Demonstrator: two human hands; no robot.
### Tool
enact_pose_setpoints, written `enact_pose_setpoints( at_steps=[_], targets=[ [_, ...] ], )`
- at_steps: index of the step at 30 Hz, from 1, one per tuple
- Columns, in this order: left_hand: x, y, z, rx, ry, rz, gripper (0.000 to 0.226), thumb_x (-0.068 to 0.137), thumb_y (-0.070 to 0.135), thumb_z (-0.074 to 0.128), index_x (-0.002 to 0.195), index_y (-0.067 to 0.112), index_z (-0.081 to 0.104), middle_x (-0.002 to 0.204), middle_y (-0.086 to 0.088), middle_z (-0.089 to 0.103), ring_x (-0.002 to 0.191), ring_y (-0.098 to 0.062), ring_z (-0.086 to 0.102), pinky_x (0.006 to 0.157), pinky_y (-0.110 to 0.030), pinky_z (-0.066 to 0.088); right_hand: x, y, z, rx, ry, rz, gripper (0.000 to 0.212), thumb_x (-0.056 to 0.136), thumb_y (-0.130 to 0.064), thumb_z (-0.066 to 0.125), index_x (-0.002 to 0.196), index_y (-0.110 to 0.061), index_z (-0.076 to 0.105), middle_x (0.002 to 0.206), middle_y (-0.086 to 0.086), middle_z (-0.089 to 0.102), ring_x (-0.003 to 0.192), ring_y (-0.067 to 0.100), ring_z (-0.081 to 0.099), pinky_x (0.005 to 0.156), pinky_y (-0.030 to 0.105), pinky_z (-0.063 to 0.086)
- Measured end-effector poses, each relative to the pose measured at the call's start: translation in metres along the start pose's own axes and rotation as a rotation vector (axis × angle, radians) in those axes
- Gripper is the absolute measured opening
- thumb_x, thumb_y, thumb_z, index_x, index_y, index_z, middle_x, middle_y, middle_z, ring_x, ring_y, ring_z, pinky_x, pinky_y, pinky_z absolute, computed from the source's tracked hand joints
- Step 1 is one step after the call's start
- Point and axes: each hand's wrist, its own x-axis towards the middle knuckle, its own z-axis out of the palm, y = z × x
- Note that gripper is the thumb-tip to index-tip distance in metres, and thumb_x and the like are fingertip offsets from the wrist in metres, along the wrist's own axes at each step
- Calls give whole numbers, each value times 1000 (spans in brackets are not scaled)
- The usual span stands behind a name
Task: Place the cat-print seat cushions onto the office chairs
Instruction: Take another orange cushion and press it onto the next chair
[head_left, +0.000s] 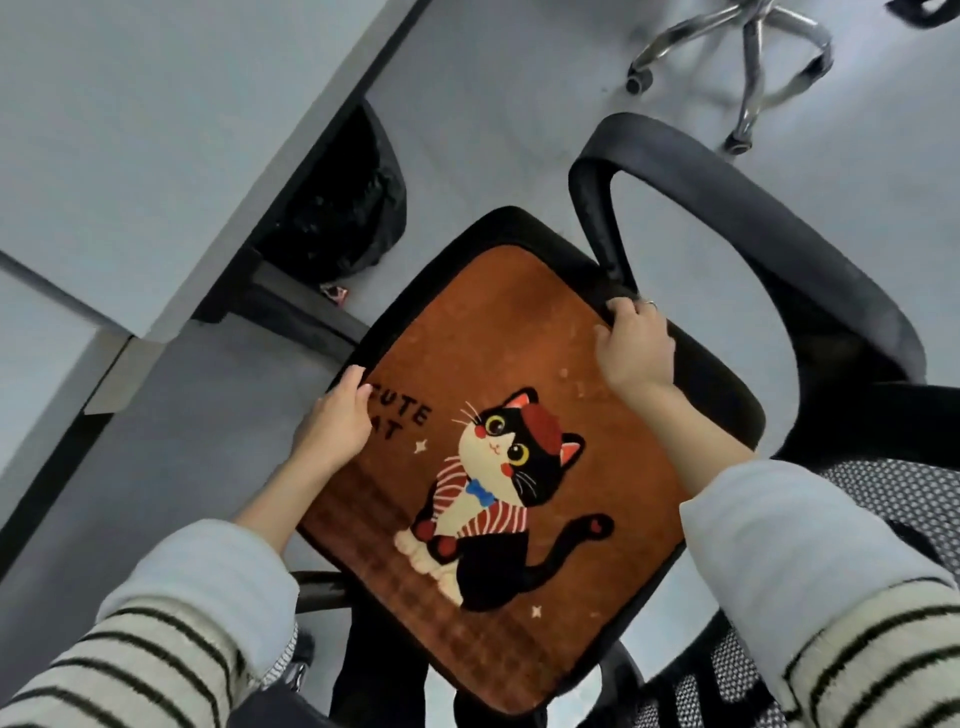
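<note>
Cushion: flat square rust-brown plush cat-print seat cushion (498, 467) lies on black office chair seat (711, 374). Looks light, floppy, non-fragile. Left hand (337, 421) and right hand (631, 353) pinch far corners; edge/corner grip best imo.

An office, seen from above. The landmark is a black swivel office chair with curved black armrests (737, 208) and a dotted black-and-white mesh backrest, filling the middle and right of the view. To the upper left of this chair runs a pale grey desk top with a dark edge (130, 130), carried on a black metal desk frame (291, 306). Under that desk, just left of the chair's seat, stands a bin lined with a black plastic bag (353, 218). Beyond the chair, at the top right, is the chrome star base with castors of a 2nd chair (748, 57). Beneath everything lies a smooth plain grey floor (493, 104).
</note>
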Motion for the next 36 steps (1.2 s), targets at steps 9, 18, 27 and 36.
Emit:
enact_pose_setpoints(
  at_steps=[9, 18, 27, 36],
  targets=[
    [10, 0, 0, -131, 8, 52, 39, 101, 24, 36, 139, 17, 40, 137, -11, 51, 124, -34, 47, 99, -44, 43, 25, -6, -7, 197, 83, 68, 26, 95, -17, 49, 117, -7, 58, 121, 16, 54, 116, 33, 50, 100, 46, 40],
    [13, 10, 7, -38, 122, 24, 35, 100, 22, 38, 133, 15, 45, 123, -15, 50, 109, -35, 51, 79, -39, 41, 27, -7, 1, 210, 143, 111, 26, 95, -16, 47, 117, -11, 59, 118, 13, 54, 108, 32, 55, 98, 48, 42],
    [5, 19, 8, 139, 381, 80, 43, 91, 16, 54, 131, 19, 39, 132, -15, 36, 118, -36, 39, 92, -50, 35, -33, 35, 17, 35, 134, 64, 52, 99, -28, 38, 148, -17, 26, 157, 10, 19, 147, 26, 12, 117, 54, 9],
    [14, 131, 76, 629, 171, 944, 53, 95, 20, 36, 147, 15, 26, 156, -6, 21, 146, -25, 13, 117, -50, 11, -66, 12, 62, 25, 226, -66, 49, 99, -21, 29, 147, -11, 28, 156, 10, 23, 146, 24, 14, 118, 47, 7]
  ],
)
